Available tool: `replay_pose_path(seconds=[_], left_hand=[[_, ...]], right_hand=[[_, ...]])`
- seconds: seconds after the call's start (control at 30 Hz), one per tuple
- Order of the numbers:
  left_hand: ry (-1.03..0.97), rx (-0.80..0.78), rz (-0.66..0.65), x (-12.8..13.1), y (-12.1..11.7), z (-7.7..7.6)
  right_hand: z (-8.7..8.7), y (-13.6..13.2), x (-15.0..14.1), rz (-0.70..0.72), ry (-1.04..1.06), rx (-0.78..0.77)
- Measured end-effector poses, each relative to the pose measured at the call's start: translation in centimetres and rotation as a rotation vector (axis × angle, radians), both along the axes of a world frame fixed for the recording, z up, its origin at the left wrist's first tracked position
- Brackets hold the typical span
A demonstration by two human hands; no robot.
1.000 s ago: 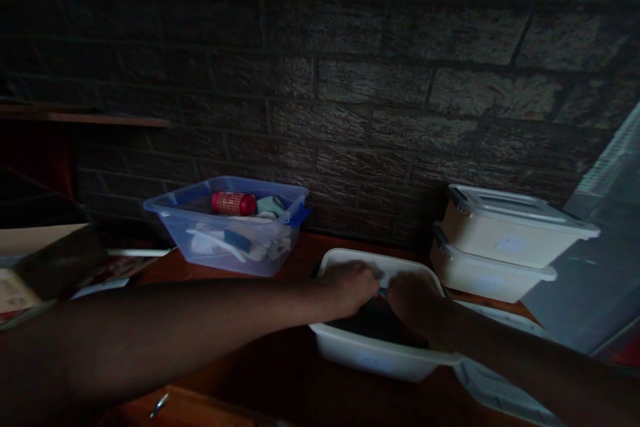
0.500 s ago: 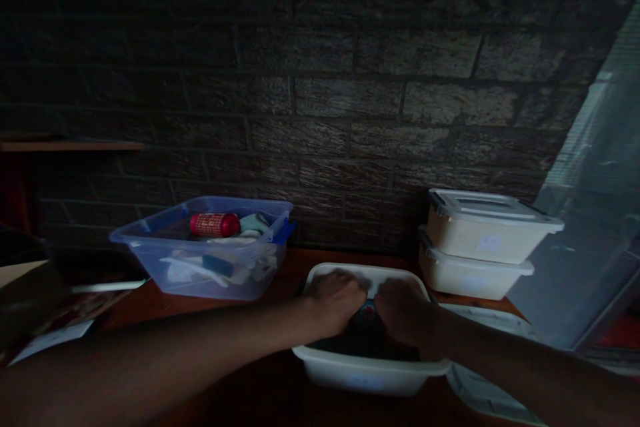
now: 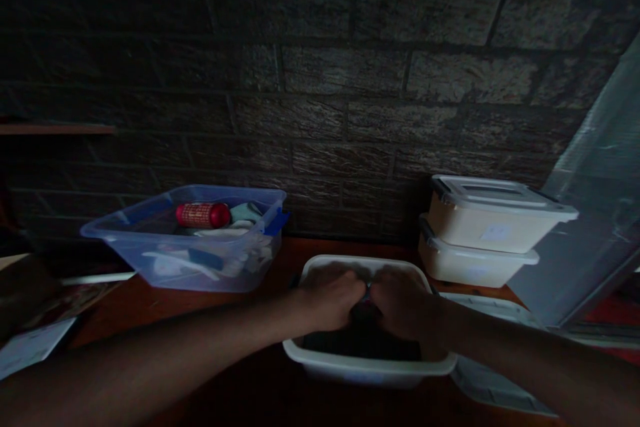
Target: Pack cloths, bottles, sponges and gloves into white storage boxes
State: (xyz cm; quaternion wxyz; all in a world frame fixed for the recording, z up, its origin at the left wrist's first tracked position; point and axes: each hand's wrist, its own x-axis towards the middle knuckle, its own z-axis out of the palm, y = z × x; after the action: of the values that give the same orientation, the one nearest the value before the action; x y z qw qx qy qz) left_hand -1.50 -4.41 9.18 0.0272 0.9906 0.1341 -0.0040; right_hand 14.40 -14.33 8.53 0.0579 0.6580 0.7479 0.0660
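Both hands are inside an open white plastic box (image 3: pixel 370 365) with a rounded rim. My left hand (image 3: pixel 336 299) is closed, knuckles up, over the left part of the box. Close beside it, my right hand (image 3: pixel 400 301) is also closed, its fingers curled downward. Between and below them lies dark material (image 3: pixel 363 340) covering the box's bottom; its kind is lost in the shadow. A small bit of something coloured shows in the gap between the hands, too dim to name. What the fingers grip is hidden.
To the left stands a clear bluish tub (image 3: pixel 180 260) holding a red cylinder (image 3: pixel 203 215) and cloths. Two lidded boxes (image 3: pixel 500 230) are stacked at the right, near a grey plastic sheet (image 3: pixel 580 213). A loose lid (image 3: pixel 500 373) lies beside the white box; a brick wall (image 3: pixel 320 113) stands behind.
My hands have come closer together inside the white box, covering most of the small round red-and-blue thing seen between them before. The view has shifted slightly.
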Motion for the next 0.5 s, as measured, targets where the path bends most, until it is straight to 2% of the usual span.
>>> replay_pose_path(seconds=[0.17, 0.3, 0.5], left_hand=[[-0.01, -0.054, 0.067, -0.3, 0.4, 1.2], [0.035, -0.081, 0.045, -0.5, 0.6, 1.7], [0.028, -0.056, 0.035, -0.9, 0.8, 2.5]], right_hand=[[0.3, 0.0, 0.1, -0.015, 0.049, 0.023], [0.6, -0.2, 0.0, 0.028, 0.079, -0.021], [0.9, -0.2, 0.0, 0.008, 0.076, -0.048]])
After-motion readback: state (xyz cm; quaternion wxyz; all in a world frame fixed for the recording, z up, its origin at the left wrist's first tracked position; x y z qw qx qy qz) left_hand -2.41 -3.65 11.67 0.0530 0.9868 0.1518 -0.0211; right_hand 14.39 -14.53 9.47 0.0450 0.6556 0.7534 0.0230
